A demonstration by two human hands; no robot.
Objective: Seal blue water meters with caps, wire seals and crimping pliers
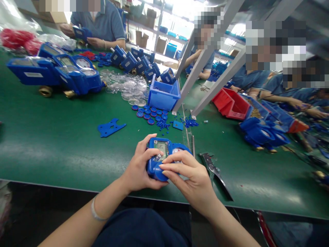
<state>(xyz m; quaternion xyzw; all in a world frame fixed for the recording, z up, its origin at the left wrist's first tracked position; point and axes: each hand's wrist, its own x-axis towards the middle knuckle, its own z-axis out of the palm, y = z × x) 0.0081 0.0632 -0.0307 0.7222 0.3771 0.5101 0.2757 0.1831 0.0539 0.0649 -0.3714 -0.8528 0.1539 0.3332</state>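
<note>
A blue water meter (164, 152) with a small display rests near the front edge of the green table (51, 144). My left hand (138, 168) is wrapped round its left side, thumb on top. My right hand (190, 178) grips its right side, fingertips pressing on a round blue cap at the meter's near end. A flat blue plastic plate (110, 127) lies to the left. Loose blue rings (150, 115) and small blue bits (190, 122) lie just beyond the meter.
A blue bin (164, 94) stands behind the rings, with clear round lenses (128, 87) beside it. Rows of blue meters (59, 70) fill the far left. A red bin (231, 103), grey frame legs (195, 72) and a dark tool (213, 169) are right. Other people work opposite.
</note>
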